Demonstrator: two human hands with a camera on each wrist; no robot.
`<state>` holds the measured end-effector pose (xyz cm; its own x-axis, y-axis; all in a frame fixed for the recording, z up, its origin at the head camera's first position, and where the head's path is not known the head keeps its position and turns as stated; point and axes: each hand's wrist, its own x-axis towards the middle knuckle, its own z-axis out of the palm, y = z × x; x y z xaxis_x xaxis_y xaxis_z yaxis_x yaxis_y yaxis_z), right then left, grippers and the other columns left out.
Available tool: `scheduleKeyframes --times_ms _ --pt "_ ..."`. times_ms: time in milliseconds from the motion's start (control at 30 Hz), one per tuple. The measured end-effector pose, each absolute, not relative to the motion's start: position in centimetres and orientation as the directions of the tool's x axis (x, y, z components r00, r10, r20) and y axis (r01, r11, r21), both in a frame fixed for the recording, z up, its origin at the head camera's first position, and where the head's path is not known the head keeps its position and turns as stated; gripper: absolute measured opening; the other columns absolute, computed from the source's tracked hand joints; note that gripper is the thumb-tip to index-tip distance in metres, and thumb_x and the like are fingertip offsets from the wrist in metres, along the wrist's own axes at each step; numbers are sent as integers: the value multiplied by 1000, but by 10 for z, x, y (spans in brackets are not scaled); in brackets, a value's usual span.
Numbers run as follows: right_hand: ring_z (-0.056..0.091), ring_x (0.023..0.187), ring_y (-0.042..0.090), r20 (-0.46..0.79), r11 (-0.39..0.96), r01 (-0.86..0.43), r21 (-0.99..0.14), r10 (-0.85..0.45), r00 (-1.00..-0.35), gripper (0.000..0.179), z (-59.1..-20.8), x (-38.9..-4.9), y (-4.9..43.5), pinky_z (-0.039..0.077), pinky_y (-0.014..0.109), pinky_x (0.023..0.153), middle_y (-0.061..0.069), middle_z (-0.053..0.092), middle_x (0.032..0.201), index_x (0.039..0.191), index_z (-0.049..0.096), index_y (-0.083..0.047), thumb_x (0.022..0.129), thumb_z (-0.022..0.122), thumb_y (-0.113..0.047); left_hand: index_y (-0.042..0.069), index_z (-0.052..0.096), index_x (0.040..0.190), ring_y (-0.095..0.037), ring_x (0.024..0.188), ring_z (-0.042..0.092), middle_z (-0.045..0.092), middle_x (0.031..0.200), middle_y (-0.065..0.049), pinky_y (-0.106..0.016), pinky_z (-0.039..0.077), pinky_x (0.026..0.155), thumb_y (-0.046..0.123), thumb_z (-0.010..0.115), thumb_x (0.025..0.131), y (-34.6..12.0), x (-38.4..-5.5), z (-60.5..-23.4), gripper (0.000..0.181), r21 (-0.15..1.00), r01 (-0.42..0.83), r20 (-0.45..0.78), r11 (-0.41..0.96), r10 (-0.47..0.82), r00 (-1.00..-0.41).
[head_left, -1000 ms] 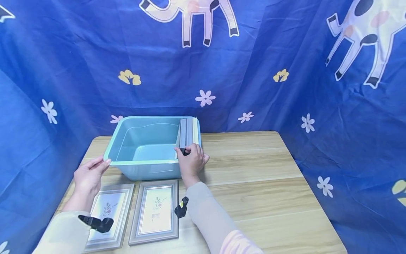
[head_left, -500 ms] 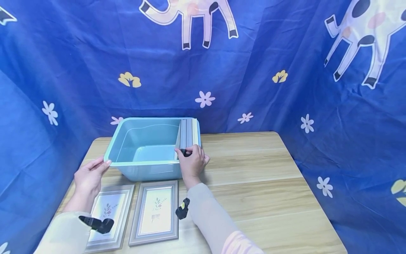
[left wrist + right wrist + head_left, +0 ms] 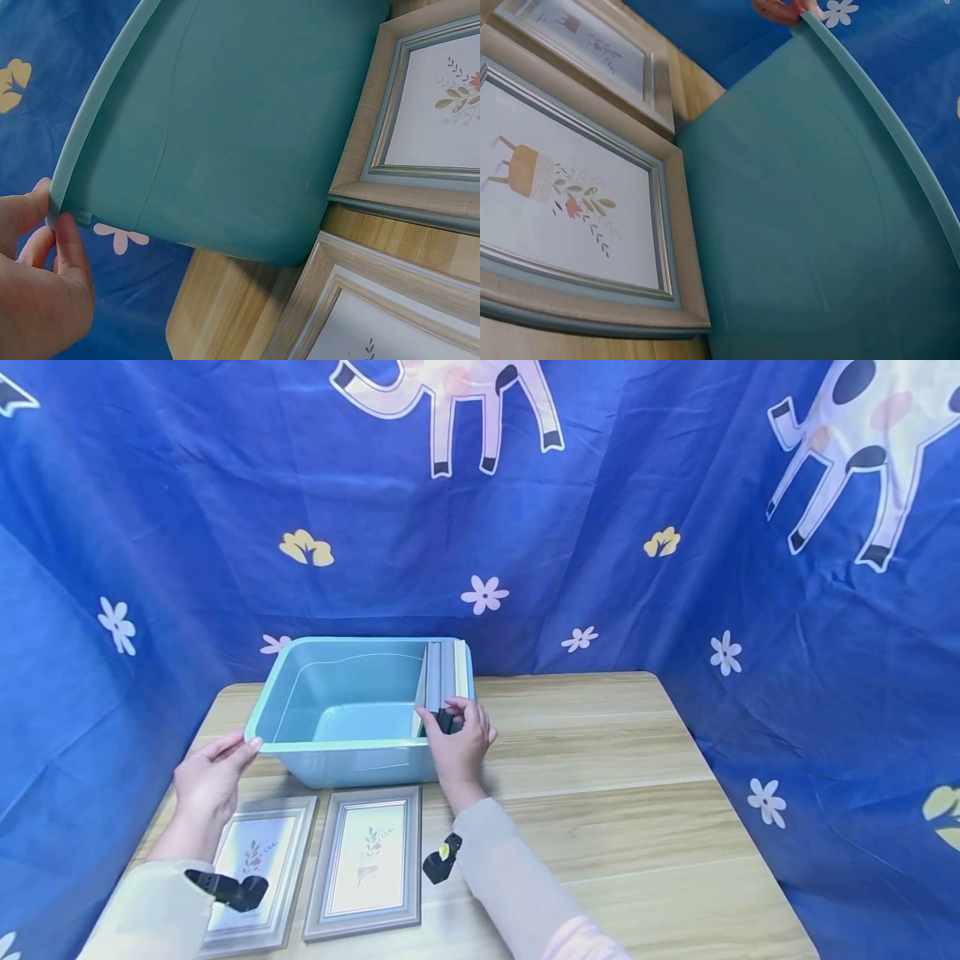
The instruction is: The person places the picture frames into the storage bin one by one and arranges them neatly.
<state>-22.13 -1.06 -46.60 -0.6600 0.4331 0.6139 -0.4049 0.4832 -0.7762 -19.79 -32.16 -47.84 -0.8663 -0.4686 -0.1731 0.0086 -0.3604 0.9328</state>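
Note:
With thumb and fingers, my left hand [image 3: 208, 783] pinches the near-left rim corner of the blue-green plastic basin [image 3: 360, 762]; the left wrist view shows this grip on the basin [image 3: 225, 135] closely. Upright at the basin's right end stand slim grey picture frames [image 3: 440, 668], with a cream edge [image 3: 461, 664] beside them. Over their near end is my right hand [image 3: 460, 747], thumb and fingers spread apart around a small dark piece [image 3: 446, 721] whose kind is unclear. The right wrist view does not show the right hand. Most of the frames' faces are hidden.
Two picture frames with plant drawings lie face up before the basin, a right one [image 3: 367, 856] and a left one [image 3: 262, 868] partly under the left forearm. The wooden table [image 3: 600, 810] extends right. Blue printed cloth [image 3: 562, 568] closes the back and sides.
My right hand's thumb and fingers have parted from their tighter pinch at the frames, baring more of the dark piece. Its forearm has shifted slightly right. The left hand stays on the rim.

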Motion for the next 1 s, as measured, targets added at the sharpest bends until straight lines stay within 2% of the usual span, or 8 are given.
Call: scheduleKeyframes --times_ms 67,233,300,500,600,733,800,1000 --pt "54 82 13 623 461 -436 -773 421 -659 41 -466 -221 -8 35 35 77 -4 59 88 100 63 -15 71 85 -34 10 74 102 -9 81 67 68 84 -1 -20 56 75 -6 79 73 -330 -204 -491 33 945 7 -158 -327 -475 -866" --pt "52 92 23 606 390 -470 -792 399 -689 38 -467 -224 0 42 36 84 5 54 100 110 62 -11 80 78 -27 6 72 106 -13 83 68 69 88 -4 -24 57 76 -8 78 73 -345 -213 -510 36 933 11 -163 -361 -448 -879" --pt "51 95 27 589 355 -475 -805 389 -708 37 -468 -226 5 45 39 85 9 52 104 114 62 -10 83 75 -26 3 73 104 -14 81 68 69 86 -6 -24 57 74 -11 78 72 -342 -209 -505 36 912 29 -166 -408 -434 -886" --pt "49 95 34 528 299 -442 -846 349 -774 41 -472 -232 21 48 47 79 21 47 109 123 58 -8 89 69 -28 10 74 95 -7 74 67 69 78 1 -18 56 72 -9 79 71 -315 -190 -462 31 912 -9 -203 -409 -434 -878" --pt "49 95 29 492 298 -406 -864 328 -806 42 -475 -235 29 48 41 79 17 47 111 125 57 -11 89 68 -30 14 74 92 -4 74 66 68 77 3 -16 55 73 -7 79 72 -308 -186 -453 29 921 -26 -209 -389 -436 -875" --pt "49 97 26 438 277 -364 -889 288 -851 44 -477 -236 39 49 33 78 14 46 114 128 55 -15 90 67 -31 9 73 102 -6 76 67 68 80 1 -18 55 74 -6 80 72 -314 -190 -465 34 932 -21 -193 -361 -448 -873" --pt "50 98 29 405 253 -345 -904 251 -879 46 -478 -236 43 52 35 79 17 45 116 131 52 -15 90 67 -30 5 71 109 -8 79 67 68 82 0 -19 56 76 -5 80 72 -322 -195 -476 39 934 -25 -194 -357 -447 -873" --pt "55 98 29 275 202 -243 -949 151 -949 51 -479 -235 53 54 34 83 16 43 121 137 45 -16 92 65 -27 4 70 110 -13 86 68 70 91 -5 -22 56 76 -9 78 73 -354 -218 -522 41 933 20 -149 -360 -435 -888"
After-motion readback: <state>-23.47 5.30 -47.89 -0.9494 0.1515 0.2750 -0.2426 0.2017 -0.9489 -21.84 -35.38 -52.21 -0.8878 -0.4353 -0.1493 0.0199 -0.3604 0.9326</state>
